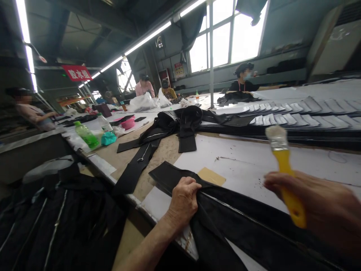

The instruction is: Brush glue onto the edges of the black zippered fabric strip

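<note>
My left hand (184, 199) is closed on a black fabric piece with a zipper (239, 210), gripping it near the zipper's upper end. The piece lies across the table's front edge and runs off toward the lower right. In my right hand (324, 207) is a paintbrush (284, 169) with a yellow handle. Its pale bristles point up, raised above the table and apart from the fabric. Under the black strip's far side shows a tan card (211, 176) on white paper.
More zippered black pieces (152, 131) lie heaped beyond my left hand. Layered black strips with whitish ends (304, 120) fill the right. A green bottle (86, 134) and a pink basin (126, 122) stand at left. Black garments (62, 218) hang lower left. Several people work around the tables.
</note>
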`<state>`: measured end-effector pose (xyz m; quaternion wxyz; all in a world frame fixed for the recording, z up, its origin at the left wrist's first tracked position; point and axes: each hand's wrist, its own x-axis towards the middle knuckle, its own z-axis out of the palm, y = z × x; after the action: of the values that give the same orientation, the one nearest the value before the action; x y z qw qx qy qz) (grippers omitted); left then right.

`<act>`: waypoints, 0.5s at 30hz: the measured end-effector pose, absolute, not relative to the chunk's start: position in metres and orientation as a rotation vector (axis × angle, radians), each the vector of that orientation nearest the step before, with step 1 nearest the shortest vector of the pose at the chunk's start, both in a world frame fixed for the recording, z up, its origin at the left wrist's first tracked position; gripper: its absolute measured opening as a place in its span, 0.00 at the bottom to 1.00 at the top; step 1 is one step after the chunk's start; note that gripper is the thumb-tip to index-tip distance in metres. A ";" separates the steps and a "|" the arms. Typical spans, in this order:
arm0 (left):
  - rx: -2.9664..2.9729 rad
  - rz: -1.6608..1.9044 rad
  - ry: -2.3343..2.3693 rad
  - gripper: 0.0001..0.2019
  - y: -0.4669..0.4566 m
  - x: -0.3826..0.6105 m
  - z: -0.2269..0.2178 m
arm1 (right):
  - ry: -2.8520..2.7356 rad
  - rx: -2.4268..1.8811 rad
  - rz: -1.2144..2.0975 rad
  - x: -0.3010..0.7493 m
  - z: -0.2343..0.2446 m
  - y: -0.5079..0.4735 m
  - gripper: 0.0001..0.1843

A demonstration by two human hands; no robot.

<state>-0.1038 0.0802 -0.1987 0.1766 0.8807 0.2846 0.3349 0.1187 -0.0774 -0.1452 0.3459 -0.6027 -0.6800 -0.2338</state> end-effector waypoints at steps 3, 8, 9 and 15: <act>2.509 0.899 0.811 0.16 0.076 -0.105 -0.198 | -1.998 -1.455 -0.645 0.094 -0.146 -0.026 0.08; 2.476 0.876 0.849 0.15 0.075 -0.105 -0.196 | -2.057 -1.533 -0.387 0.061 -0.167 0.035 0.06; 2.465 0.875 0.852 0.14 0.075 -0.105 -0.196 | -2.063 -1.557 -0.355 0.058 -0.171 0.042 0.05; 2.398 0.904 0.859 0.11 0.075 -0.105 -0.196 | -2.014 -1.644 -0.250 0.048 -0.184 0.058 0.04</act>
<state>-0.1050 0.0750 -0.1956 0.2177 0.8659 0.3104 0.3263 0.0482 0.0582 -0.1840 0.2618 -0.6074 -0.7443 -0.0925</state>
